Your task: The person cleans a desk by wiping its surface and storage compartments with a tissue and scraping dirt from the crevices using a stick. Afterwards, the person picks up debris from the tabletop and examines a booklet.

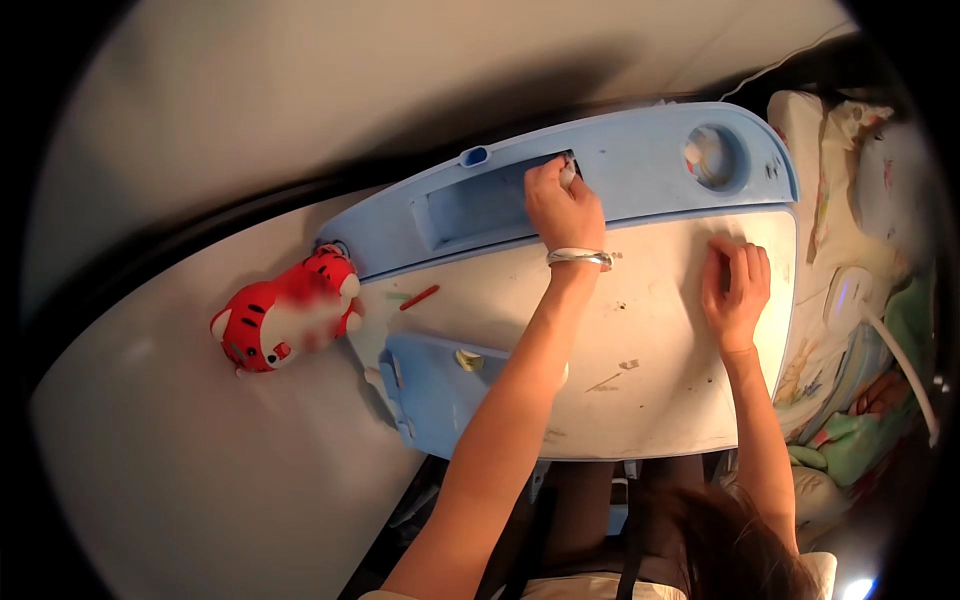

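Observation:
My left hand (564, 205), with a silver bracelet at the wrist, is closed at the right end of the long recessed tray (470, 205) in the blue desk rim. A small white thing (568, 172) shows between its fingertips; its kind is too hidden to tell. My right hand (737, 290) rests on the right part of the white desktop (660, 330), fingers loosely bent and apart, holding nothing. Dark marks and stains dot the desktop.
A red and white plush tiger (290, 312) lies left of the desk. A red stick (419, 297) and a blue panel (430, 385) are on the desktop's left side. A round cup hole (716, 157) sits at the back right. Bedding and a white cable (905, 370) lie to the right.

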The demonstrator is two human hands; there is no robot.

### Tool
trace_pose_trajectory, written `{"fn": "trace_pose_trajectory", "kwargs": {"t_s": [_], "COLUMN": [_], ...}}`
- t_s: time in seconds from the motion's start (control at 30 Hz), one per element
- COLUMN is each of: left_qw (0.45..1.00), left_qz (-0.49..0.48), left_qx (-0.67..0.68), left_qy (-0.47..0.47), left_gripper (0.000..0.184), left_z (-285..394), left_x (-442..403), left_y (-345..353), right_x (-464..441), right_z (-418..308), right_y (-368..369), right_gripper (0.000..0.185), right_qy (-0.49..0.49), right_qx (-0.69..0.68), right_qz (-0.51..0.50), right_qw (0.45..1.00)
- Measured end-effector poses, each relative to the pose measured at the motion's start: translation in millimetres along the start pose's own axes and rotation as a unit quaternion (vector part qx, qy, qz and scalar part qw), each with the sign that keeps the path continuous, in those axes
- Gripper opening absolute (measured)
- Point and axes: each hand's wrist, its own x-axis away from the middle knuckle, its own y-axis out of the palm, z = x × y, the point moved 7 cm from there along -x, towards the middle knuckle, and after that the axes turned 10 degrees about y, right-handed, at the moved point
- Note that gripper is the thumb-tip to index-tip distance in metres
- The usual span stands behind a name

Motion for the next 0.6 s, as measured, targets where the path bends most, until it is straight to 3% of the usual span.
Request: {"fn": "trace_pose_trajectory", "kwargs": {"t_s": [0.27,0.6], "left_qw": [0.998,0.985], "left_qz": [-0.03,-0.112], "left_qx": [0.056,-0.023], "left_qy": [0.01,0.127], "left_gripper": [0.023,0.035], "left_z": [-10,-6], "left_x": [-6,-10], "left_y": [-7,-9], "right_x": [1,0], "right_z": [-3,-7], "right_y": [1,5], "right_gripper": [0.018,0.016], "right_qy": [-0.005,-0.026], "right_qx": [0.015,0.036], "right_qz": [-0.012,-0.01], "right_qw": [1.0,0.999]}}
